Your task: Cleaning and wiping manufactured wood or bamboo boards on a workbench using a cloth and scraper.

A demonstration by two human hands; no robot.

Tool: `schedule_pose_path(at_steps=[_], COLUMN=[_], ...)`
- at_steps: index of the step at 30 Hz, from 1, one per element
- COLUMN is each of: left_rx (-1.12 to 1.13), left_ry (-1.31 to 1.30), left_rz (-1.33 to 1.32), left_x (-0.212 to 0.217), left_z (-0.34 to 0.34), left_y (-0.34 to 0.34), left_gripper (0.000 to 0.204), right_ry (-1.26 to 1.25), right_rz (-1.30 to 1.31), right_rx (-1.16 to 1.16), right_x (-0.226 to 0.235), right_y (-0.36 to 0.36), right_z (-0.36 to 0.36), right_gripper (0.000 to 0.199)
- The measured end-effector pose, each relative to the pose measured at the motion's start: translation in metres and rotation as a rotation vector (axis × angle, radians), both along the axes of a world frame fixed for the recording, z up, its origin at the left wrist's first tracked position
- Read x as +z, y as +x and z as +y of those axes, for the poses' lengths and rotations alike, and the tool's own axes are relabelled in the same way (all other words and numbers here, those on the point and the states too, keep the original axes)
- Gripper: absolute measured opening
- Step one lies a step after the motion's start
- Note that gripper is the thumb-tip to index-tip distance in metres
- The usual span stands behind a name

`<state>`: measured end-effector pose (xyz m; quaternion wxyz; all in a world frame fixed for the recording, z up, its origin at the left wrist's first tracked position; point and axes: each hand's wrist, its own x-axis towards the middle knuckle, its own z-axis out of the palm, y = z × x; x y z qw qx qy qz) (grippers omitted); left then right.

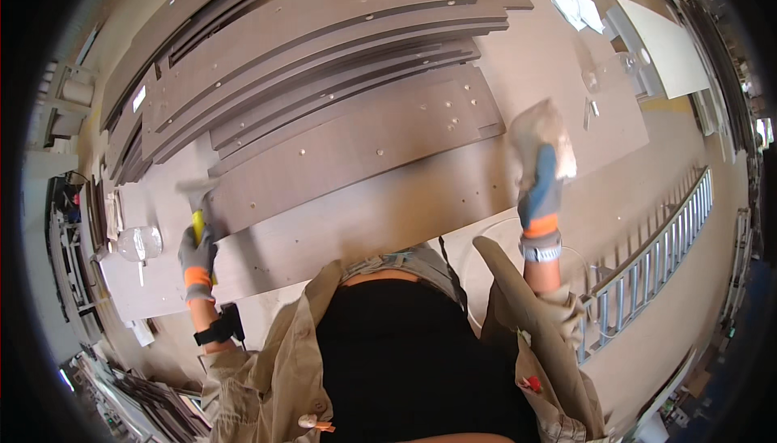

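Both my hands wear grey-and-blue work gloves with orange cuffs. My left hand (199,253) is closed round a yellow-handled tool (197,224). Its wide grey head is blurred, so I cannot tell its exact kind; it is at the left end of the nearest brown board (324,151). Off to the right, my right hand (542,192) grips a crumpled pale rag (541,127), raised beside that board's right end and smeared by motion. Small pale spots dot the board, and it lies on a wider brown panel (388,216) in front of me.
More long brown boards (324,18) are stacked beyond. A clear plastic container (140,244) sits at the left, another clear container (611,70) at the far right near a white cloth (575,6). A metal ladder (647,269) lies on the floor at the right; a white panel (664,46) leans beyond.
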<state>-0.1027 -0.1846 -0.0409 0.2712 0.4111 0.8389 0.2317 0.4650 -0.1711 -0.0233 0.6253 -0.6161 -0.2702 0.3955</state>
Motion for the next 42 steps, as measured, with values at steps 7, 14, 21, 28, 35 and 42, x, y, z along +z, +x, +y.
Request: schedule_pose_path(at_steps=[7,14,21,28,35,42], left_rx=[-0.030,-0.100,0.018,0.104,-0.003,-0.087], left_ry=[-0.156,0.104,0.095,-0.046,0.023,-0.034], left_rz=[0.557,0.532,-0.018,-0.495,-0.450,-0.456], left_x=[-0.068,-0.026,-0.045,-0.031,-0.029,-0.026], left_z=[-0.038,-0.024,0.017,0.017,0.027,0.029], left_y=[-0.077,-0.062,-0.022,-0.025,-0.007,-0.013], left_gripper=[0.034,0.049,0.049,0.047,0.044,0.046], right_ry=[0.296,-0.211,0.085,-0.076,-0.260,0.036], right_rz=[-1.164,-1.792,-1.433,-1.731,-1.692,-1.324], right_rx=[0.770,0.683,0.610,0.586,0.283,0.855], right_x=[-0.041,-0.057,-0.044,-0.063,-0.075,-0.120], right_y=[-0.193,-0.131,-0.222,-0.142,-0.116,-0.171], right_z=[0.010,0.033,0.006,0.026,0.025,0.016], right_gripper=[0.054,0.064,0.065,0.064,0.060,0.064])
